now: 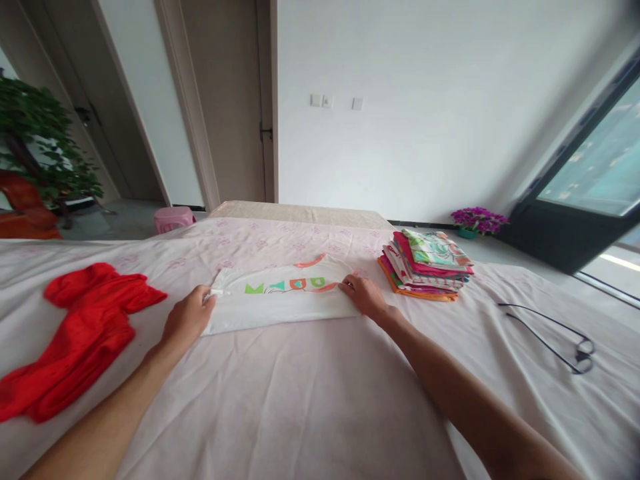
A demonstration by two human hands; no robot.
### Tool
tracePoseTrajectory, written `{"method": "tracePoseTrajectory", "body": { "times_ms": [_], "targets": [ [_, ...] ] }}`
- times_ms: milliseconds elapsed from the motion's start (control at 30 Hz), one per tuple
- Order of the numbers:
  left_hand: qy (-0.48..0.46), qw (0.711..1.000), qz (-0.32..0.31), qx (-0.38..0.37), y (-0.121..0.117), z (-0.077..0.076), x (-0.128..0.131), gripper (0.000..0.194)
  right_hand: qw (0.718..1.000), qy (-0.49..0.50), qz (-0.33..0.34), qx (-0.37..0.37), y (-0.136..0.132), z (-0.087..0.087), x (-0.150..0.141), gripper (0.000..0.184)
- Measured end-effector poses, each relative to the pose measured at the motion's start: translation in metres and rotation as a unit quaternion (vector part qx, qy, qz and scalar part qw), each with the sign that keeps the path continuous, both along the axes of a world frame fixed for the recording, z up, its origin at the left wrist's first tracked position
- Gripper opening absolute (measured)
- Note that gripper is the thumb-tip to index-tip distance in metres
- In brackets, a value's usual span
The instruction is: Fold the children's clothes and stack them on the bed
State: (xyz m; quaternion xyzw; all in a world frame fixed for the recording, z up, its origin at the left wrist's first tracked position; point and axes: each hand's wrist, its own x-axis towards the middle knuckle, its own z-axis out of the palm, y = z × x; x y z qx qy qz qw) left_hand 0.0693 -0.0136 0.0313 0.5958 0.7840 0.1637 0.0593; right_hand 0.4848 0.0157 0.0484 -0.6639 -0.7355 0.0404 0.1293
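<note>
A white T-shirt point(280, 308) with colourful printed letters and a coral neckline lies flat on the pale bedsheet point(290, 400), its long side running left to right. At its left end my left hand point(193, 312) pinches the cloth between thumb and fingers. My right hand point(364, 293) is closed on the fabric at the opposite end, near the coral trim. Just beyond the right hand stands a stack of folded clothes point(425, 270), with a patterned white, green and orange piece on top.
Crumpled red clothing point(95, 333) lies to the left. Black-framed glasses point(575, 353) rest open on the right. Past the far edge are a pink stool point(173, 219) and purple flowers point(477, 219) in a green pot. A leafy plant point(40, 127) stands far left.
</note>
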Motion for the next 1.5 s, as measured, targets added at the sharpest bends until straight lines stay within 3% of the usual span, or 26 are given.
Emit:
{"method": "tracePoseTrajectory", "body": {
  "times_ms": [233, 367, 433, 533, 633, 767, 867, 967, 1267, 1400, 1500],
  "targets": [
    [0.089, 0.995, -0.011, -0.039, -0.009, 0.002, 0.009, 0.043, 0.998, -0.042, -0.043, -0.01, 0.005, -0.005, -0.006, 0.035],
    [0.183, 0.981, -0.042, 0.043, -0.019, 0.007, 0.012, 0.041, 0.996, -0.065, -0.042, 0.035, -0.003, 0.009, -0.006, 0.035],
    [0.197, 0.969, -0.094, 0.114, -0.023, 0.012, 0.019, 0.042, 0.993, -0.074, -0.021, 0.09, -0.014, 0.02, -0.011, 0.038],
    [0.092, 0.956, -0.229, 0.156, -0.025, 0.016, 0.047, 0.046, 0.988, -0.055, 0.07, 0.122, -0.036, 0.028, -0.031, 0.046],
    [0.002, 0.929, -0.341, 0.144, -0.023, 0.012, 0.09, 0.045, 0.974, -0.054, 0.179, 0.126, -0.054, 0.015, -0.054, 0.049],
    [0.026, 0.897, -0.425, 0.115, -0.02, -0.001, 0.136, 0.05, 0.966, -0.105, 0.19, 0.143, -0.057, -0.025, -0.061, 0.057],
    [0.069, 0.905, -0.412, 0.077, -0.021, -0.01, 0.142, 0.061, 0.966, -0.136, 0.175, 0.133, -0.048, -0.045, -0.049, 0.061],
    [0.104, 0.921, -0.374, 0.043, -0.022, -0.015, 0.125, 0.064, 0.966, -0.15, 0.167, 0.126, -0.042, -0.05, -0.039, 0.062],
    [0.158, 0.973, -0.168, -0.014, -0.022, -0.023, 0.034, 0.063, 0.975, -0.155, 0.131, 0.093, -0.045, -0.043, -0.04, 0.063],
    [0.176, 0.979, -0.106, -0.012, -0.029, -0.022, 0.019, 0.063, 0.984, -0.145, 0.091, 0.059, -0.047, -0.037, -0.036, 0.068],
    [0.205, 0.975, -0.075, 0.031, -0.03, -0.021, 0.024, 0.061, 0.987, -0.135, 0.058, 0.071, -0.05, -0.031, -0.036, 0.066]
  ]
}}
